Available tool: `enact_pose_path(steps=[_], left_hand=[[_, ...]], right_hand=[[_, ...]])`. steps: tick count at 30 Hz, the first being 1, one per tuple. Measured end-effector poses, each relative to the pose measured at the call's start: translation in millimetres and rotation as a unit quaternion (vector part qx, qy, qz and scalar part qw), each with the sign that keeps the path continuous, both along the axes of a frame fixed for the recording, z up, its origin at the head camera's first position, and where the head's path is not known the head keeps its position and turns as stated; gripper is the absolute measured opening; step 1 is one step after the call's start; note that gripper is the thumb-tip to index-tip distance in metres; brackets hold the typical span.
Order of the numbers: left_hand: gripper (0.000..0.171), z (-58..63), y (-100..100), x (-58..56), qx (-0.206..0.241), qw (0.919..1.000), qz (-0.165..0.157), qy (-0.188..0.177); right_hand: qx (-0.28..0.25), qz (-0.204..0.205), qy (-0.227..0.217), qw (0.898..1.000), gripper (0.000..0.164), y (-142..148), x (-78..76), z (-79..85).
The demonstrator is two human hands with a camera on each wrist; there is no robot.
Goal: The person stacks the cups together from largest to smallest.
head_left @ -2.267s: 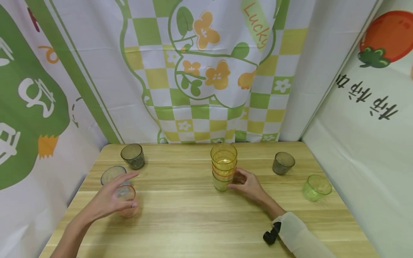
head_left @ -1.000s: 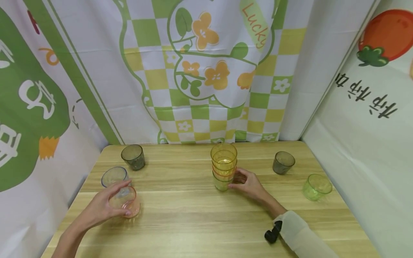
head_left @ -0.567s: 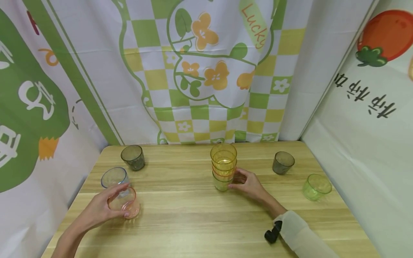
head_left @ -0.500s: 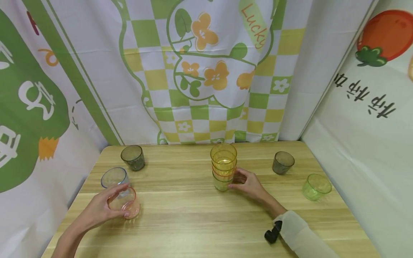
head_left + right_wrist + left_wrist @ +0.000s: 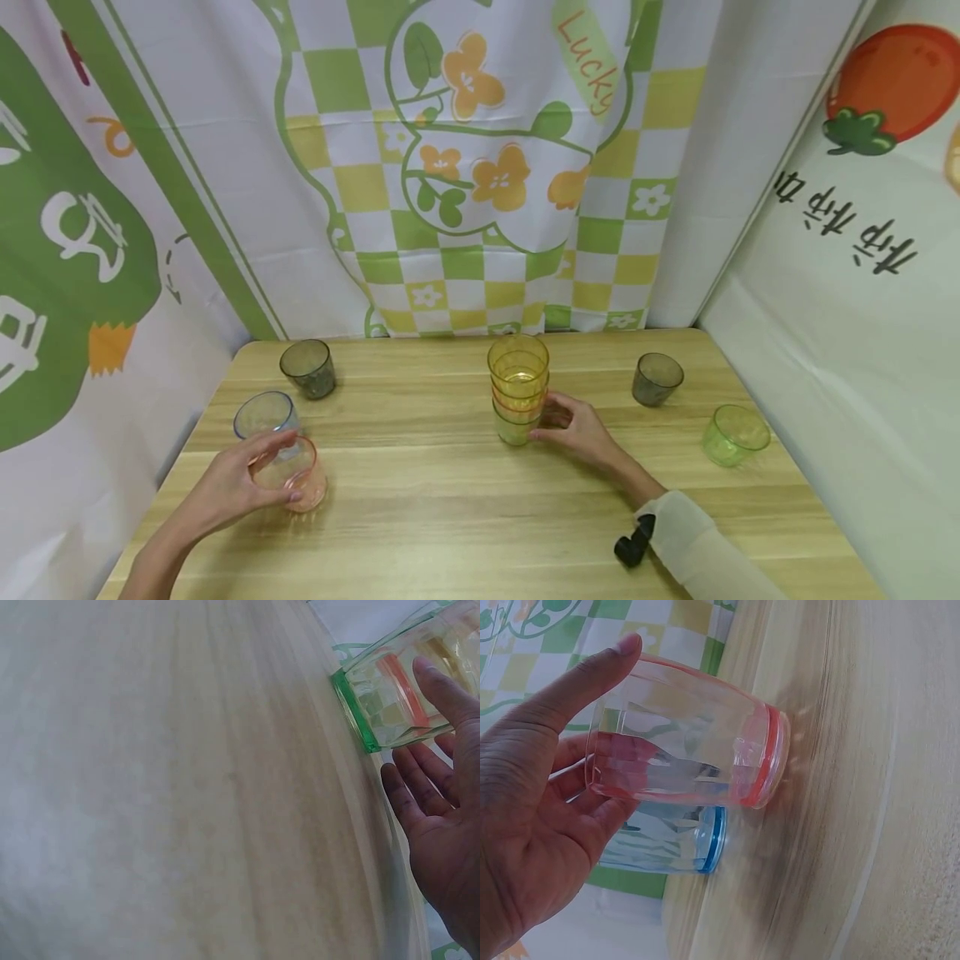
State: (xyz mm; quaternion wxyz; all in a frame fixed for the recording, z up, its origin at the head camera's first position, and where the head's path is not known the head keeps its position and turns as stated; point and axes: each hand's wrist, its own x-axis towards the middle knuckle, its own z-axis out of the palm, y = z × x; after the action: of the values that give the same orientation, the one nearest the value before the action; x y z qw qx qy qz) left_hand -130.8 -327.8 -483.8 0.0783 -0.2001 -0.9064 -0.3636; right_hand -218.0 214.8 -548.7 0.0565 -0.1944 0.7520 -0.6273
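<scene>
My left hand (image 5: pixel 228 487) grips a clear pink cup (image 5: pixel 309 490) near the table's left side. In the left wrist view its thumb lies along one side of the pink cup (image 5: pixel 697 735), fingers round the other. Right behind stands a blue-rimmed clear cup (image 5: pixel 264 410), partly hidden by the hand. At the table's middle, toward the back, rises a stack of nested cups (image 5: pixel 519 375): yellow on top, orange below, green at the bottom. My right hand (image 5: pixel 576 429) holds the lower part of this stack from the right, thumb in front, as the right wrist view also shows.
A grey cup (image 5: pixel 308 369) stands at the back left. Another grey cup (image 5: pixel 657 380) and a green cup (image 5: pixel 737 436) are on the right. The wooden table (image 5: pixel 450 533) meets a printed curtain (image 5: pixel 480 275) at its back edge. A black wrist camera (image 5: pixel 634 542) sits on the right sleeve.
My left hand, earlier spread loosely over the pink cup, has moved down and a little left and taken hold of its side. The right hand and the stack have stayed in place.
</scene>
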Motion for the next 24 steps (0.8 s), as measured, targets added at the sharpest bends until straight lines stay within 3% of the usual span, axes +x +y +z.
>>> enact_pose_path(steps=[8,24], left_hand=[[0.079,1.2,8,-2.2,0.061,0.9974,-0.029,-0.027],[0.085,9.0,31,-17.9,0.025,0.9985,-0.041,-0.028]], right_hand=[[0.002,-0.001,0.002,1.000,0.062,0,0.1,-0.3],[0.004,0.005,0.000,1.000,0.062,1,0.4,-2.1]])
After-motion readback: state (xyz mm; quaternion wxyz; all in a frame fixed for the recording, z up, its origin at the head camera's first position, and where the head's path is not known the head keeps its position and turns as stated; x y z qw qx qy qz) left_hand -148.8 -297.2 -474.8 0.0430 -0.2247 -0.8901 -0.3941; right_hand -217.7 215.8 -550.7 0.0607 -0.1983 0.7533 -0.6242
